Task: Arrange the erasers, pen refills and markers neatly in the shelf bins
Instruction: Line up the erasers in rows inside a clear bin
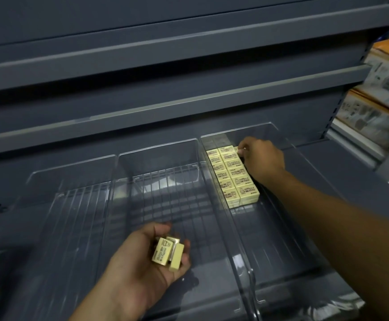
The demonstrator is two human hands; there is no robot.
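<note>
I am in the eraser step, with no pen refills or markers in clear view. My right hand (261, 158) reaches to the far end of the right bin (288, 239). Its fingers (243, 147) are curled down and pinched on a single eraser (236, 149), of which only a sliver shows. It sits at the back, just beside the eraser block (231, 174). That block lies in two tidy columns against the bin's left wall, apparently two layers deep, and runs from the back toward the middle of the bin.

My left hand (140, 262) hovers palm-up over the front of the middle bin (165, 193). Its fingers are loosely curled round a few loose erasers (166, 252), which lie jumbled in the palm. The left bin (73, 205) beside it shows nothing inside. All three clear bins stand on the grey shelf (341, 158).

I judge that a third column is being started at the back. The next move calls for seating this eraser flush against the block, label up. Then I release it, come back to the left palm for another, and turn that one to match the rest.
</note>
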